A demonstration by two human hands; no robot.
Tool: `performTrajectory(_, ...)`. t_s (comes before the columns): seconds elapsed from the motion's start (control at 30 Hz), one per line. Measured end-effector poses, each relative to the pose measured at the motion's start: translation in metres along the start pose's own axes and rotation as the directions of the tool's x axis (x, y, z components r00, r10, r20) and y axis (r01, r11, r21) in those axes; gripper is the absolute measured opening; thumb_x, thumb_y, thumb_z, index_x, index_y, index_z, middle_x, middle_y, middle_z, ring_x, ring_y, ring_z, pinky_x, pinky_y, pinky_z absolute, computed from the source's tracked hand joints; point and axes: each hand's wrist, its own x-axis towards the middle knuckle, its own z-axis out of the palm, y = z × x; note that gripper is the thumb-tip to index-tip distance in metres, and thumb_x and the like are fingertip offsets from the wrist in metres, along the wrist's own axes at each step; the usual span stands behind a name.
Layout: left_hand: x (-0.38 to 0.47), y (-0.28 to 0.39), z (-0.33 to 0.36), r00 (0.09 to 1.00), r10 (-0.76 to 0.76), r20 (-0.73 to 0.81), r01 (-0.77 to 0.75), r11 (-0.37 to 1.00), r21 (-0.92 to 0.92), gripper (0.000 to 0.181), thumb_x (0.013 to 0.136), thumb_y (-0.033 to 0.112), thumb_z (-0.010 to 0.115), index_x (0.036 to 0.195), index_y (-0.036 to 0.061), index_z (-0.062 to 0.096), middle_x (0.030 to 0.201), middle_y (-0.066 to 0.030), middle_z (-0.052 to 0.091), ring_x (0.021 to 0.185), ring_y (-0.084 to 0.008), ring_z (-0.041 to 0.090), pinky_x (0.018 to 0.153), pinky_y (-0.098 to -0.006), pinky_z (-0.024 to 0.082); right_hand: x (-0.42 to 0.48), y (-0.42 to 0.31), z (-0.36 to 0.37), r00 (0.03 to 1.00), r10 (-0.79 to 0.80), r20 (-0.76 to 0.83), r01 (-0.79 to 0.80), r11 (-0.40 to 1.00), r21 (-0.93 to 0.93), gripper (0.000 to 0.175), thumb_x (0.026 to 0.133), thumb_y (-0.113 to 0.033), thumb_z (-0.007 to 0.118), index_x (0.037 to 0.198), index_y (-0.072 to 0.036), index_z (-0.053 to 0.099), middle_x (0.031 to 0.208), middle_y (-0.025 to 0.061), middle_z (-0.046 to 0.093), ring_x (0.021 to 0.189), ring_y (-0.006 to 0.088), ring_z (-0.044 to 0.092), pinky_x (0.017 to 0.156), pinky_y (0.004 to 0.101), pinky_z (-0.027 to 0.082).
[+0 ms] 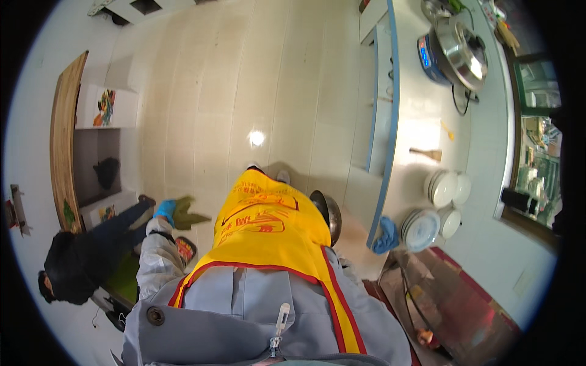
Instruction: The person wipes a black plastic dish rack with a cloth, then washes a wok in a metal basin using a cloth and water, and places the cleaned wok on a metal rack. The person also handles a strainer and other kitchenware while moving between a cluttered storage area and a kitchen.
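Observation:
My left hand (165, 212), in a blue glove, grips a dark green cloth (188, 214) that hangs out to its right over the floor. The arm behind it wears a pale, crinkled sleeve cover (158, 256). My right hand is out of sight behind my body and the yellow apron (265, 219). At the apron's right side a round metal pan (334, 217) shows in part, and what holds or supports it is hidden. A blue cloth (386, 235) lies on the near corner of the white counter (419, 123).
Stacked plates (420, 230) and bowls (442, 188) stand on the counter, with a wooden spatula (426, 153). Farther along, a lidded steel pot (460, 52) sits on an electric cooker (430, 59). Left are a wood-topped cabinet (66, 137) and a person in dark clothes (75, 265).

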Motion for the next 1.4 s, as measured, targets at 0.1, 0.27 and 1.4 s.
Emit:
performTrajectory(0.1,0.013,-0.009,-0.072,0.993,0.045,-0.106,-0.074,0.955,-0.286,0.056,0.052,0.023,0.081,0.104,0.0109,0.066,0.107,-0.0192,0.064,0.104,-0.0357,0.06,0.086,-0.0419,0.051,0.042,-0.091,-0.03,0.998,-0.044,-0.035,0.044,0.999,0.008,0.034,0.085,-0.033,0.049,0.095,-0.006,0.066,0.093,0.0238,0.063,0.091,0.0399,0.059,0.079,0.0463,0.046)
performTrajectory(0.27,0.08,-0.053,-0.244,0.974,-0.087,0.211,0.198,0.78,-0.594,0.049,0.07,0.025,0.077,0.116,0.0127,0.065,0.118,-0.0142,0.063,0.109,-0.0331,0.06,0.09,-0.0387,0.049,0.043,-0.255,-0.112,0.984,0.025,-0.178,-0.01,0.996,0.085,0.04,0.085,-0.036,0.047,0.098,-0.005,0.068,0.099,0.0265,0.064,0.099,0.0429,0.06,0.086,0.0474,0.048)
performTrajectory(1.4,0.528,-0.275,-0.881,0.971,-0.085,0.222,0.139,-0.556,-0.819,0.021,0.088,0.022,0.06,0.102,0.0069,0.066,0.094,-0.0116,0.068,0.082,-0.0256,0.065,0.071,-0.0382,0.054,0.229,-1.338,-0.959,0.646,-0.365,-0.671,0.621,0.762,0.183,0.041,0.081,-0.038,0.057,0.099,-0.001,0.062,0.084,0.0216,0.066,0.083,0.0378,0.063,0.072,0.0418,0.046)
